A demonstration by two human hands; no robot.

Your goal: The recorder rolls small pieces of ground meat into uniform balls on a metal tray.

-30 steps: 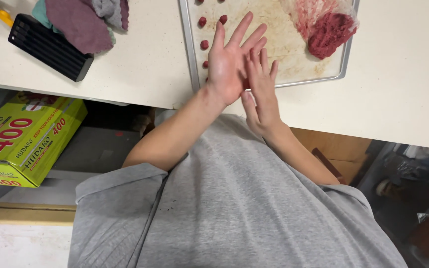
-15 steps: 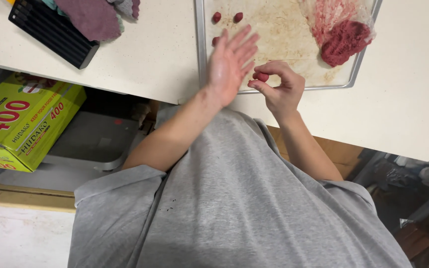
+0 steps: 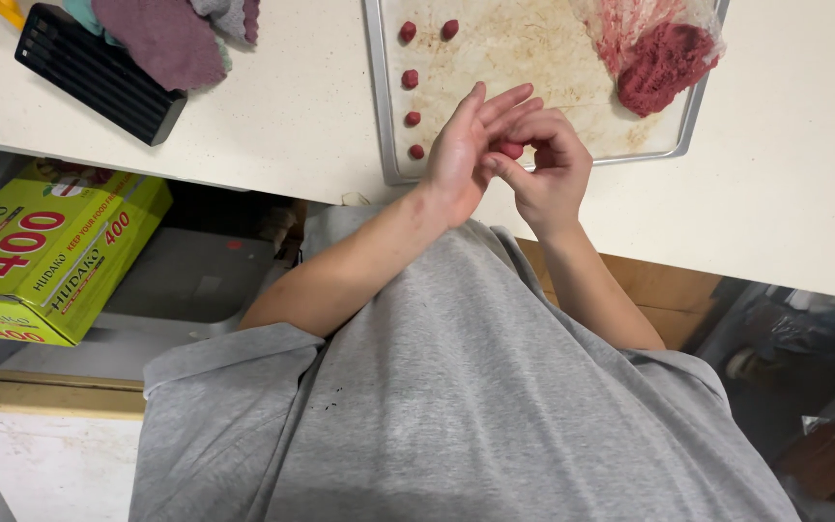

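- Meat ball (image 3: pixel 511 150): a small red lump pinched between the 2 hands above the near edge of the metal tray (image 3: pixel 386 116), which lies on the pale tabletop (image 3: pixel 273 116).
- Change: 1 second ago the palms were pressed flat together over the tray; half a second ago they had parted, the lump at the right fingertips. Now the right hand (image 3: pixel 548 164) fingers are curled closed on the lump, against the left palm. I judge the rolling done, the piece being shaped or lifted.
- Left hand (image 3: pixel 466 150): fingers open and straight, gripping nothing, backing the lump.
- Counts: 5 finished balls (image 3: pixel 410 78) on the tray's left side, 1 more in hand; 1 mound of raw mince (image 3: pixel 664 63) in clear wrap; 1 tray.
- Around: 1 black ridged block (image 3: pixel 99 72), cloths (image 3: pixel 161 34), 1 yellow-green box (image 3: pixel 45 251) below.
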